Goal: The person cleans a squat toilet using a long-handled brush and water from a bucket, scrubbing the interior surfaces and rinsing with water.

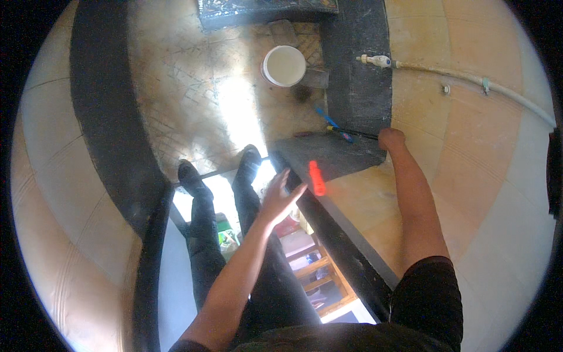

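My right hand (392, 139) is closed round the end of a thin black stick (359, 134) with a yellow section at its far end. The stick crosses a blue handle (324, 115) that slants down along the dark wall base. A dark, blurry patch lies beyond the blue handle's upper end; I cannot tell whether it is bristles or shadow. My left hand (280, 199) is held out above my leg with its fingers apart and nothing in it. Just right of it, a bright red bottle-shaped thing (316, 178) shows beside the dark door frame (346, 234).
A white bucket (267, 67) stands on the worn tiled floor (182, 88), with grey blocks (316, 78) near it. A dark raised ledge (267, 13) is at the far end. On the right tiled wall runs a pale pipe (457, 74) with a tap (376, 60).
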`<state>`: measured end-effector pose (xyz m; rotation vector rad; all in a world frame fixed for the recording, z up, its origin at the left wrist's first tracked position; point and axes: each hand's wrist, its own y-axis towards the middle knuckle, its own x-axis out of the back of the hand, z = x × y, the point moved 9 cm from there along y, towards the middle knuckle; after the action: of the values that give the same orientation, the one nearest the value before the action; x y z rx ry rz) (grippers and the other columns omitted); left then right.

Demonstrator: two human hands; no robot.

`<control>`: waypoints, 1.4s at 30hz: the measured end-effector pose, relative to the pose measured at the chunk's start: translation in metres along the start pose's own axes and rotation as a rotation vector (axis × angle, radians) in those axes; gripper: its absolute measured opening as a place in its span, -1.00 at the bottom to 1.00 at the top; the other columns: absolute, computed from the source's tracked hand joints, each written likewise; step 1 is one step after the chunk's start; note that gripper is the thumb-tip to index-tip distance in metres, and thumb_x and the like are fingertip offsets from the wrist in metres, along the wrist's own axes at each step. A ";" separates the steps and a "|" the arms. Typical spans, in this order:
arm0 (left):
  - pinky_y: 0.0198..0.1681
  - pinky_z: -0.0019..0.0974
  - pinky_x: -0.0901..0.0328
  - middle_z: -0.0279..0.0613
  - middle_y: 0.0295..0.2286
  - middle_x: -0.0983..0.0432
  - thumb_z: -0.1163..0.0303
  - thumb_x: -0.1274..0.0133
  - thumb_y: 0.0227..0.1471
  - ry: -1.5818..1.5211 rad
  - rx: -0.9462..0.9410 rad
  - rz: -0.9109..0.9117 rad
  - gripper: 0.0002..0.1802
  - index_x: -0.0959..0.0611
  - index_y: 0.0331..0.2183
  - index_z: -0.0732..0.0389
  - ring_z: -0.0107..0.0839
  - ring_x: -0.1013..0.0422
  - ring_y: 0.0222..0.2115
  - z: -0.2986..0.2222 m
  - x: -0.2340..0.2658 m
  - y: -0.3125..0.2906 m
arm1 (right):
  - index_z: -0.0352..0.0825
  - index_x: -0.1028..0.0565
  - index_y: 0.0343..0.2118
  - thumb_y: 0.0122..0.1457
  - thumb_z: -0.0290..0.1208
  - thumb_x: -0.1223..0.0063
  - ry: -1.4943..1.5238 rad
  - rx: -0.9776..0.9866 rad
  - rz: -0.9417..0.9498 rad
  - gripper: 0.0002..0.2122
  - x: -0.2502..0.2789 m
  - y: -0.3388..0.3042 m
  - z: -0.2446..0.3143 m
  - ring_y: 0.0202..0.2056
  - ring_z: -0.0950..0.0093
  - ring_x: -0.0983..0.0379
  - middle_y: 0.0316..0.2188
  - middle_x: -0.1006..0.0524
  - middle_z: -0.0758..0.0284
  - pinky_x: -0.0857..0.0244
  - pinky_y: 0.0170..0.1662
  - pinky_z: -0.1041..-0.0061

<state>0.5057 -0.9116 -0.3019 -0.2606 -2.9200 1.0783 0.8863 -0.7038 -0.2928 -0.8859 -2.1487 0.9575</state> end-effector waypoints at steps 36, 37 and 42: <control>0.14 -0.13 -0.28 -0.01 0.07 -0.41 0.15 0.04 0.23 -0.125 -0.004 0.148 -0.49 -0.41 0.14 0.15 -0.16 -0.41 0.04 -0.021 0.008 0.027 | -0.44 -0.52 -0.21 0.17 -0.24 -0.05 0.224 0.542 0.116 -0.68 0.200 -0.119 0.093 -0.58 0.31 -0.55 -0.58 -0.55 0.10 -0.43 -0.48 0.30; 0.10 -0.17 -0.33 -0.04 0.05 -0.44 0.16 0.01 0.23 -0.177 0.014 0.075 -0.49 -0.41 0.14 0.15 -0.23 -0.44 0.00 -0.002 0.037 0.016 | -0.45 -0.50 -0.18 0.18 -0.23 -0.04 0.346 0.530 0.123 -0.67 0.211 -0.130 0.102 -0.59 0.32 -0.54 -0.58 -0.54 0.13 -0.43 -0.49 0.30; -0.06 -0.34 -0.35 -0.08 -0.17 -0.55 0.25 -0.03 0.21 -0.128 0.142 -0.266 -0.56 -0.49 0.07 0.21 -0.35 -0.48 -0.17 0.061 0.194 -0.034 | -0.45 -0.48 -0.16 0.22 -0.21 0.01 0.827 0.491 0.063 -0.66 0.240 -0.146 0.176 -0.63 0.38 -0.48 -0.51 -0.54 0.24 -0.35 -0.60 0.31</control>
<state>0.3050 -0.9450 -0.3340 0.2017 -2.8554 1.2899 0.5685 -0.6614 -0.2106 -0.8875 -1.1335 0.8783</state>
